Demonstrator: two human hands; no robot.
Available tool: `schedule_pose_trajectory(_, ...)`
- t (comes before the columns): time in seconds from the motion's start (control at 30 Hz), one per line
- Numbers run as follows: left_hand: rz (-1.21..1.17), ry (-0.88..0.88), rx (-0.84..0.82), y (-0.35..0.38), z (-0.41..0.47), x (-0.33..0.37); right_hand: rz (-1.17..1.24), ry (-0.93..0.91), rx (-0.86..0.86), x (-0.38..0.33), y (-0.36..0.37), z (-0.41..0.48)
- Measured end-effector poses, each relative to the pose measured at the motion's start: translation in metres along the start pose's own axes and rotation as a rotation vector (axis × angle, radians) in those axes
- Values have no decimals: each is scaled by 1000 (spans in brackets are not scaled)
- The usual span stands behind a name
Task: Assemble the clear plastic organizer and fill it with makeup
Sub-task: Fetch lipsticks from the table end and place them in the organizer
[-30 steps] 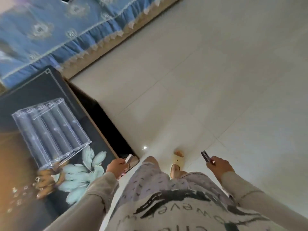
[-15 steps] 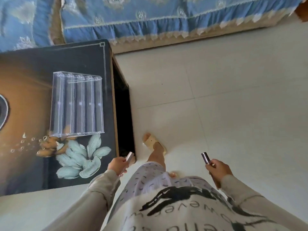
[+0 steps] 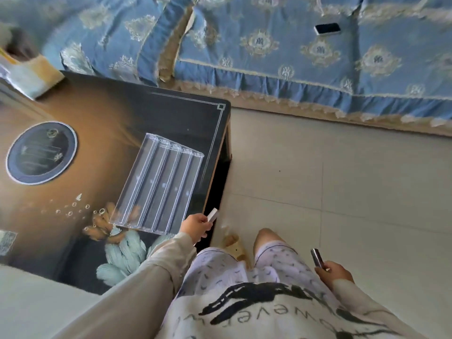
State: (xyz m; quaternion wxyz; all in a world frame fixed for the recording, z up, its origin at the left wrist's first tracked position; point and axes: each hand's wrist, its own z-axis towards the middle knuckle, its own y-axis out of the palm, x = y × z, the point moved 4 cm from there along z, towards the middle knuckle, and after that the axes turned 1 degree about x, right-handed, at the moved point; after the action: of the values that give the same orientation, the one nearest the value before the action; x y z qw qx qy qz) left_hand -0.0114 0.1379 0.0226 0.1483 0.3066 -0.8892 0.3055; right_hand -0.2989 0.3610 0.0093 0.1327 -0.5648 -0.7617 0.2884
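The clear plastic organizer [image 3: 159,187], with several long parallel compartments, lies on the dark painted table [image 3: 97,143] near its right edge. My left hand [image 3: 195,227] hovers just off the organizer's near right corner, closed around a small pale makeup tube [image 3: 212,214] that sticks out past my fingers. Down at my right side, over the floor, my right hand [image 3: 333,270] grips a dark metallic lipstick tube [image 3: 316,257]. The compartments look empty.
A round dark plate [image 3: 41,152] sits on the table's left part, and a tan packet [image 3: 31,74] lies at its far left corner. A blue-covered sofa [image 3: 269,52] runs along the back with a phone [image 3: 327,28] on it. Pale tiled floor [image 3: 342,192] spreads to the right.
My view has swung left and down, bringing the table and organizer closer. My left hand has come up to the organizer's near corner; both hands keep their tubes.
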Motion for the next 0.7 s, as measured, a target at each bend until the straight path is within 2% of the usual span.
schedule_pose_trajectory(0.33, -293, -313, 204, -21, -2, -55, -418, -344, -51, -198, -62, 81)
schedule_pose_trajectory(0.5, -582, -557, 299, 7, -26, -74, -644, -543, -109, -306, -75, 99)
schedule_pose_trajectory(0.7, -957, -729, 438, 51, -30, -57, -965, -722, -172, -391, -70, 102)
